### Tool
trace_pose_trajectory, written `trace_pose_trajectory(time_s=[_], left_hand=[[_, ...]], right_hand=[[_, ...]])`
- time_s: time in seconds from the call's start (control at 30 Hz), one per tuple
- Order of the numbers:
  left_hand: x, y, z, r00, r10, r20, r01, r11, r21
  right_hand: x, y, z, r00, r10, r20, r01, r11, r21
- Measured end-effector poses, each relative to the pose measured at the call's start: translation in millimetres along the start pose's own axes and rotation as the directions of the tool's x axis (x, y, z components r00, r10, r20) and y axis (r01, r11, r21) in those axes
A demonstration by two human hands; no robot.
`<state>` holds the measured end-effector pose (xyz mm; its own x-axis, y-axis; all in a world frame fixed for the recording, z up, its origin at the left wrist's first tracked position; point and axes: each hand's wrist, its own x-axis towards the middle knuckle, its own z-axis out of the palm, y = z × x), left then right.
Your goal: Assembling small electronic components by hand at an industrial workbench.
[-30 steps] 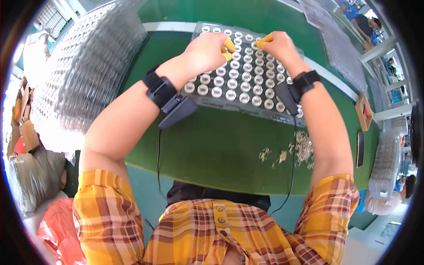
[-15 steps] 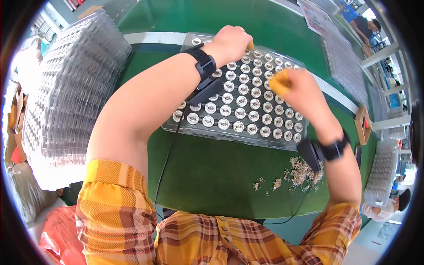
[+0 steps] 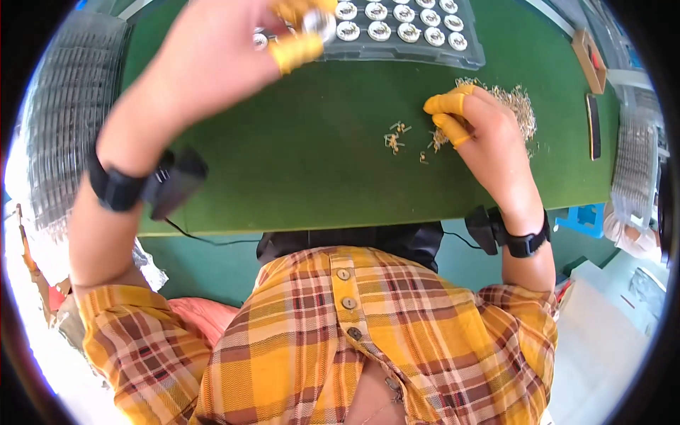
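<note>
Right hand (image 3: 489,134) pinches at small metal pins (image 3: 510,103) scattered on the green mat (image 3: 312,170), fingertips touching the pile's near edge. Left hand (image 3: 212,57), raised, grips one round silver part (image 3: 320,23) beside the tray (image 3: 425,42).

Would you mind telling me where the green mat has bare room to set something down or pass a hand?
The widest bare patch of the green mat lies between the parts tray above, the near table edge, the left hand and the right hand. It is crowded at the right, where small brass pieces lie scattered by the right hand.
</note>
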<state>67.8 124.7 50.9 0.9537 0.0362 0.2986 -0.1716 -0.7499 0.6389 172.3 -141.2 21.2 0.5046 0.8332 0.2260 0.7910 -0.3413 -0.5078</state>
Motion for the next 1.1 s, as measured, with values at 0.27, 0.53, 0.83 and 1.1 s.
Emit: trace_pose_trajectory(time_s=[0.27,0.53,0.83,1.1], left_hand=[[-72,54,77,0.936,0.283,0.209,-0.313,0.941,0.129],[-84,64,79,0.990,0.130,0.046,-0.137,0.962,0.234],[-80,68,86,0.959,-0.240,-0.151,0.189,0.938,-0.291],[-85,68,98,0.900,-0.430,-0.075,0.255,0.658,-0.708]], right_hand=[[-10,-14,25,0.974,-0.225,-0.022,0.220,0.967,-0.131],[-10,-2,28,0.964,-0.261,-0.057,0.245,0.949,-0.199],[-11,-21,23,0.990,0.123,-0.068,-0.087,0.915,0.395],[-28,-45,38,0.963,0.239,-0.125,-0.081,0.697,0.712]])
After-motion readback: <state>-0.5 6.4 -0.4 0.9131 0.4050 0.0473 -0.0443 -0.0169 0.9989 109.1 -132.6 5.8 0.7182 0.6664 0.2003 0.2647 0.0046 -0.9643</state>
